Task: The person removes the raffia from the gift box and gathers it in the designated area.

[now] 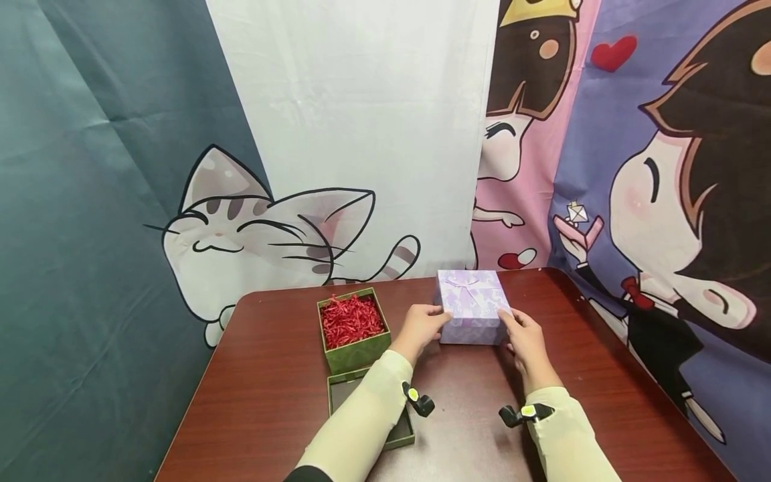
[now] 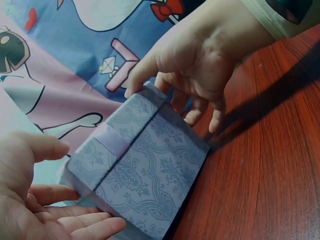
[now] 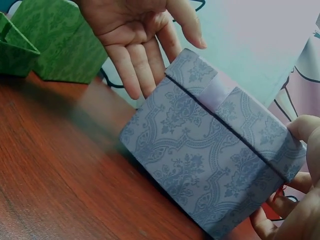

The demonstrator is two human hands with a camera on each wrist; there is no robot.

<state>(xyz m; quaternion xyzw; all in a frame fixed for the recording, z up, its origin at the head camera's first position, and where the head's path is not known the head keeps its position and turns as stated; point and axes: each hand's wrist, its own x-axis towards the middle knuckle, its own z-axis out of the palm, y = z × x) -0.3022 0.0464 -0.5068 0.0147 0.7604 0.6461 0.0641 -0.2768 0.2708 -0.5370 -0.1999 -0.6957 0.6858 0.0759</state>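
A purple patterned gift box (image 1: pixel 472 308) with its lid on and a ribbon bow sits toward the back of the table. My left hand (image 1: pixel 421 328) is at its left side; in the left wrist view that hand (image 2: pixel 45 195) has fairly straight fingers along the box's side, thumb close to the lid corner. On the opposite side my right hand (image 1: pixel 530 341) holds the lid's corner, and in the right wrist view its thumb (image 3: pixel 300 127) rests on the lid edge with fingers bent below. The front of the box (image 3: pixel 190 155) shows a dark seam under the lid.
An uncovered green box (image 1: pixel 358 358) filled with red shredded paper (image 1: pixel 352 321) stands left of the purple one. In front of it lies a green lid (image 1: pixel 400 438), inside up, partly hidden by my left sleeve (image 1: pixel 361 422). Cartoon-printed cloths hang behind the brown table (image 1: pixel 259 388).
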